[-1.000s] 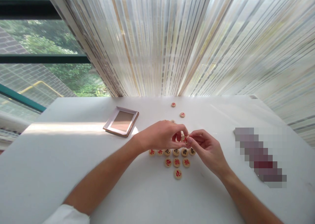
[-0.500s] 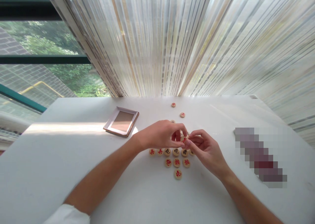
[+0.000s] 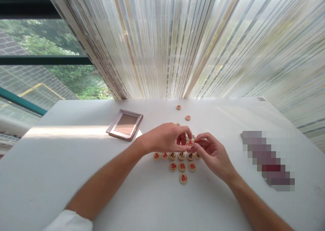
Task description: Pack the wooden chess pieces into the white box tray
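Observation:
Between my two hands is a round Chinese chess piece [image 3: 190, 143] with a red character facing up. My left hand [image 3: 169, 138] comes from the left, its thumb and forefinger closed on the piece. My right hand [image 3: 212, 148] pinches its right edge between thumb and fingertips. Just below the hands runs a row of pieces with red and black characters, among them a black-marked piece [image 3: 181, 155]. Under that row lie three red-marked pieces, the middle one [image 3: 182, 166] included, then a single red-marked piece [image 3: 183, 179]. Other pieces behind my fingers are partly hidden.
Two red-marked pieces, one farther back [image 3: 178, 107] and one nearer [image 3: 188, 117], lie toward the table's far edge. An open shallow box [image 3: 124, 125] sits at the left. At the right is a blurred-out flat object [image 3: 266, 161]. A string curtain [image 3: 157, 48] hangs behind the white table [image 3: 142, 197].
The held piece has turned slightly, and its red character shows more fully as my right thumb has shifted off its face. Both hands stay in nearly the same place.

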### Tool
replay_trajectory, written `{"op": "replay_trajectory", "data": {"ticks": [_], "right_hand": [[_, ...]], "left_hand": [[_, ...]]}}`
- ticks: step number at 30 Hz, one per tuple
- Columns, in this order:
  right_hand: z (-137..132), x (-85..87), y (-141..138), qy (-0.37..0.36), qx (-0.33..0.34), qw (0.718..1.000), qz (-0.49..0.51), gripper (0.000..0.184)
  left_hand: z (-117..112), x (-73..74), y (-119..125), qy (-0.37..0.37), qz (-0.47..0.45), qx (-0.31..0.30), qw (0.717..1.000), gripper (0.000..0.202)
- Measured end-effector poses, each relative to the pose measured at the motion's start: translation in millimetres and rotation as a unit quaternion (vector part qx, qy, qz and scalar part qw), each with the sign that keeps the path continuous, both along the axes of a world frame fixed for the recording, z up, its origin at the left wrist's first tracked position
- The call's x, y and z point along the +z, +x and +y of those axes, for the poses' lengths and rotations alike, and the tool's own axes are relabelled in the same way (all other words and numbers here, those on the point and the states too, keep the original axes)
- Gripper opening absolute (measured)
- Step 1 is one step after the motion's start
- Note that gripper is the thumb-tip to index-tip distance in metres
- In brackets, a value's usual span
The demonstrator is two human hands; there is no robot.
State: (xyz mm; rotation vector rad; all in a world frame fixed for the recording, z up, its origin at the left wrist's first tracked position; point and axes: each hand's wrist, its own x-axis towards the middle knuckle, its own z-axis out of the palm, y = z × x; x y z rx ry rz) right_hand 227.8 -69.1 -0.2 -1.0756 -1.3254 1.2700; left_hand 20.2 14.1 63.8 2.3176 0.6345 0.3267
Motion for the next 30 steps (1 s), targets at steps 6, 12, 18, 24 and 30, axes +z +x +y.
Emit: {"op": "replay_trajectory", "data": {"ticks": [6,12,18,24,30], "right_hand": [[-0.4,-2.4,1.5,-0.027,-0.006,1.0,-0.007,0.028],[-0.2,-0.2,0.1,-0.045,-0.008,0.999,0.019,0.033],[0.4,0.9,-3.0,-0.016,-0.008,1.0,0.015,0.021],[0.7,0.6,-3.3,-0.005,-0.009,1.0,0.006,0.017],[-0.1,-0.9,-2.2,0.001,0.008,1.0,0.005,0.018]], "left_hand": [[-2.7,0.5,3.6,0.009,-0.007,-0.013,1.0,0.015],[-5.7,0.2,6.7,0.011,-0.005,-0.011,1.0,0.014],[-3.1,1.6,4.6,0.008,0.002,0.001,1.0,0.014],[-0.4,-1.7,2.6,0.008,0.0,0.003,1.0,0.019],[0.3,-0.4,2.9,0.015,0.002,0.001,1.0,0.02]]}}
